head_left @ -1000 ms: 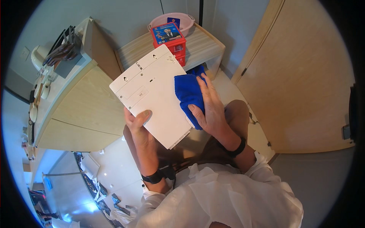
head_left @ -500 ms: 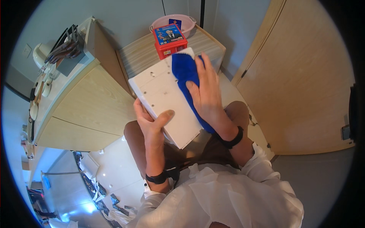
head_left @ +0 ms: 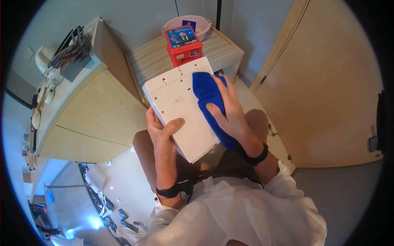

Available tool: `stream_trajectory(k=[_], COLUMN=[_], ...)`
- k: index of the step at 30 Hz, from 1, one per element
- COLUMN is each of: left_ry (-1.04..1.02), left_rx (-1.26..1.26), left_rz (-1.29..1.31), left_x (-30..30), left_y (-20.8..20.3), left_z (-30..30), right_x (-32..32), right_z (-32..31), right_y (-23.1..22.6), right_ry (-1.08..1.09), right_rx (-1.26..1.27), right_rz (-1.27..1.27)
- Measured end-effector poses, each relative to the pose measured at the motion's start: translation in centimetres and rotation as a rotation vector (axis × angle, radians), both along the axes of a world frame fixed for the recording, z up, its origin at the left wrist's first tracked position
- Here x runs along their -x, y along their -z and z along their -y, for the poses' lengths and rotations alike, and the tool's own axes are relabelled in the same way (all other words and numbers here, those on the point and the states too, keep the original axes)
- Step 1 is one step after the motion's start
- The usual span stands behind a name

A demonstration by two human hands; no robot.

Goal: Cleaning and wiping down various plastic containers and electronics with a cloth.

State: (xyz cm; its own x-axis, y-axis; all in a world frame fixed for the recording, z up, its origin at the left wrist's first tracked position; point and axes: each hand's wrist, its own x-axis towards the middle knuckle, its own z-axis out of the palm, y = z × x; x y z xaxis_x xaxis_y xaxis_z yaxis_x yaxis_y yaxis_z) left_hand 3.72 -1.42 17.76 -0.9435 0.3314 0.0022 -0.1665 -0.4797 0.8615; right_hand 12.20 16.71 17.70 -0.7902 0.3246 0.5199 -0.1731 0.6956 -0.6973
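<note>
A flat white rectangular device casing point(head_left: 184, 110), with screw holes and keyhole slots on its back, is held tilted above my lap. My left hand point(head_left: 161, 130) grips its left edge, thumb on the face and fingers around the side. Over the casing's right edge lies a blue cloth point(head_left: 210, 97). My right hand point(head_left: 230, 111) presses that cloth to the casing, thumb on top and fingers reaching along the right side. Part of the fingertips is hidden behind the cloth and the edge.
Ahead stands a low wood-grain cabinet point(head_left: 154, 53) bearing a red box point(head_left: 184, 52) and a pink basin point(head_left: 203, 28). A curved counter with a knife block point(head_left: 78, 65) and utensils runs along the left. To the right is a wooden door point(head_left: 324, 90). Scattered items lie on the lower-left floor.
My right hand and the blue cloth have slid down and to the right along the casing, uncovering its upper right corner. The casing has shifted slightly; my left hand keeps its hold.
</note>
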Motion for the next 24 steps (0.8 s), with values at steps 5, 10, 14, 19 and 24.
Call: stream_trajectory(k=[5,10,14,19,24], left_ry=[0.03,0.154,0.194,0.076,0.24], left_rx=[0.087,0.013,0.018,-0.039,-0.299], left_rz=[-0.075,-0.107,-0.1,0.152,0.206], left_x=[0.2,0.4,0.3,-2.7,-1.4], left_y=[0.1,-0.7,-0.9,-1.8,0.7], left_z=[0.2,1.1,1.9,1.7,2.5], right_x=[0.4,0.5,-0.1,-0.6,-1.5], right_z=[-0.1,-0.4,1.0,2.1,3.2], right_y=[3.2,3.6,2.3,2.9,0.9], right_ry=[0.071,0.074,0.008,0.077,0.085], right_rx=[0.067,0.387,0.637,0.443,0.364], right_rz=[-0.057,-0.048,0.049,-0.02,-0.055])
